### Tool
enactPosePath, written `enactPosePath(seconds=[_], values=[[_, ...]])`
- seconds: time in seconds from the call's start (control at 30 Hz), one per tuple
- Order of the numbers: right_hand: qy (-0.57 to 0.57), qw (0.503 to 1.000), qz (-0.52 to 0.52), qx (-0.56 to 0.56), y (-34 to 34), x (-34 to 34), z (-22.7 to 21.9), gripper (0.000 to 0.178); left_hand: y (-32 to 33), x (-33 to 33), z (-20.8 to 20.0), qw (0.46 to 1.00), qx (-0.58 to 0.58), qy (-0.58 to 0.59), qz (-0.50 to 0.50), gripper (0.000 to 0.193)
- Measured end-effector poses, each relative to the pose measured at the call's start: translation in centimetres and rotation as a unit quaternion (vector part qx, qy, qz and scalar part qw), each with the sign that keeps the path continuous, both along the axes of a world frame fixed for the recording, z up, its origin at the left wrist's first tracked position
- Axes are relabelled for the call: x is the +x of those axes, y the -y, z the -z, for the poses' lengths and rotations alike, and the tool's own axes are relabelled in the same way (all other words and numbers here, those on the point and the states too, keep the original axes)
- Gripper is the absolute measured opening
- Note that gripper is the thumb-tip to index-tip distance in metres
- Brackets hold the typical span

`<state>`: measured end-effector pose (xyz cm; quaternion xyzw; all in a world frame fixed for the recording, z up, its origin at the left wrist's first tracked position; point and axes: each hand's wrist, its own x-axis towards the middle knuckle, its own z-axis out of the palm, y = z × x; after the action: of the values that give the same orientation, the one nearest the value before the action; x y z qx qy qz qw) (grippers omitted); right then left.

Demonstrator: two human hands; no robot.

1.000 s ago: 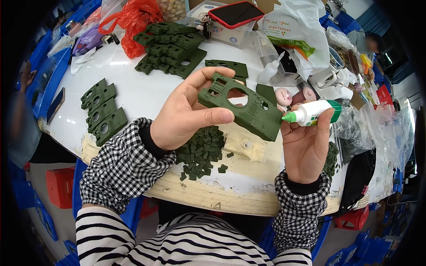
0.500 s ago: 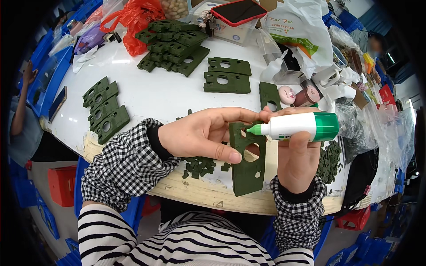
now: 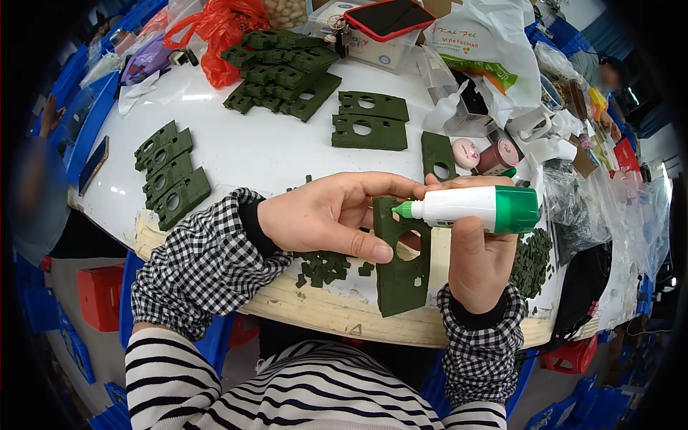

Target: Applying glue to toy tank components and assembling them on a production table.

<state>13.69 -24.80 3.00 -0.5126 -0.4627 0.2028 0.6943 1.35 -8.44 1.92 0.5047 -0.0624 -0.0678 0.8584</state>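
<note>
My left hand [image 3: 308, 213] pinches a dark green moulded panel [image 3: 401, 285] by its left side and upper end, with the thumb lying along its face. The panel is held upright over the table's front edge and has a large round hole through it. In my right hand [image 3: 481, 266] lies a white squeeze bottle [image 3: 459, 206] with a green base and a pointed green nozzle. The bottle is nearly level, its nozzle tip pointing left at the panel's upper part; whether it touches cannot be made out. Small green pieces [image 3: 324, 267] lie in a heap beneath my left hand.
Similar panels [image 3: 172, 186] lie at the left, with a stack of them [image 3: 287, 72] at the back and more [image 3: 369, 132] mid-table. Another heap of small green pieces [image 3: 532, 261] is at the right. Bags, boxes and a red-cased phone [image 3: 389, 18] crowd the far side.
The bottle has shifted a little left, bringing its nozzle further across the panel's upper part. My left hand and the panel stay nearly still. At the far left, another person's arm has moved.
</note>
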Motion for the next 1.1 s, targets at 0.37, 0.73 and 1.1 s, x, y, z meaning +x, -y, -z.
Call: enactPosePath(seconds=[0.37,0.73,1.1], values=[[-0.003,1.0,0.009,-0.008,-0.01,-0.31,-0.18,0.036,-0.08,-0.14,-0.25,0.999,-0.017,-0.033,0.003,0.066],[-0.032,0.999,-0.01,-0.011,0.03,-0.23,-0.42,0.04,-0.09,-0.09,-0.29,1.0,-0.023,-0.021,0.001,0.067],[-0.014,1.0,-0.002,-0.017,0.05,-0.26,-0.44,0.04,-0.11,-0.1,-0.29,0.999,-0.019,-0.027,-0.006,0.067]])
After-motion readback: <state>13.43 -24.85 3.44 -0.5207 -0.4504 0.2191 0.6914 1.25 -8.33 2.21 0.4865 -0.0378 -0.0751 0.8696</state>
